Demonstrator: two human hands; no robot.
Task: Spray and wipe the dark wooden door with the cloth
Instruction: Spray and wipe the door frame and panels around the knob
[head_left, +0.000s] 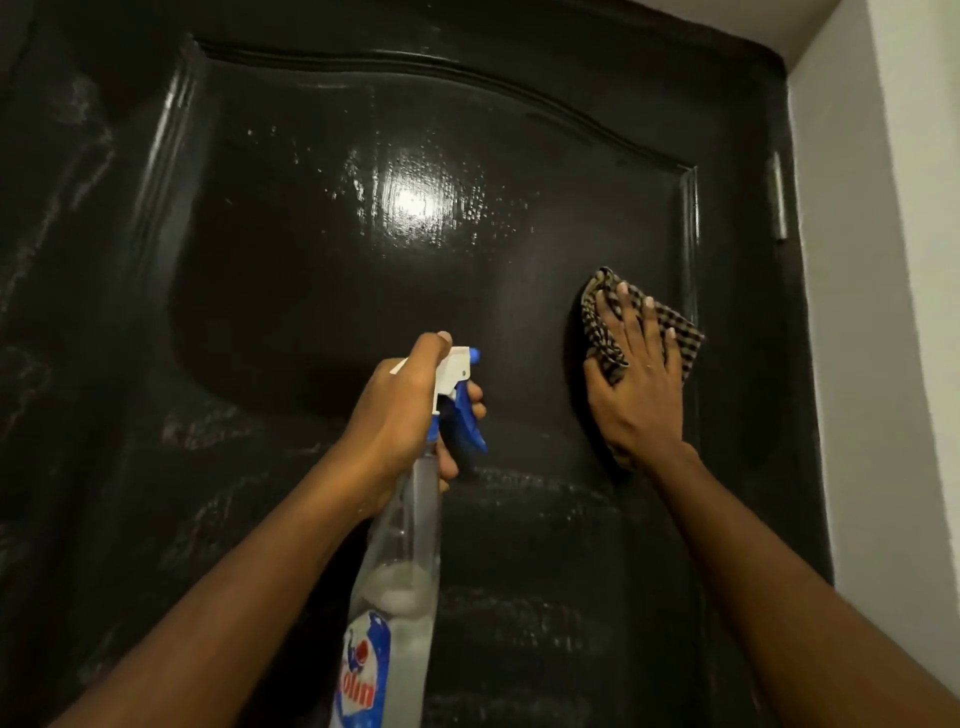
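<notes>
Door (291, 270) is being viewed from close up, its dark glossy raised panel filling most of the frame. Cloth (602, 340), checked brown and black, is being pressed flat against the right side of the panel by the right hand (636, 387). The fingers are being held straight and spread over the fabric. Cloth edges are showing above the fingertips, to their right, and below the heel of the palm.

Spray bottle (400, 545) is being gripped at its neck by the left hand (408, 415), left of the cloth, slightly lower and well apart from it. One digit is lying over the white head, and the other fingers are being curled around the blue trigger (467, 423). The nozzle is being pointed towards the door. The clear body, partly filled with pale liquid, is hanging down towards the camera.

Fine droplets (483, 208) and a bright reflection (413, 200) are showing on the panel above both hands. A hinge (777, 197) is showing at the door's right edge, beside a white wall (883, 312).
</notes>
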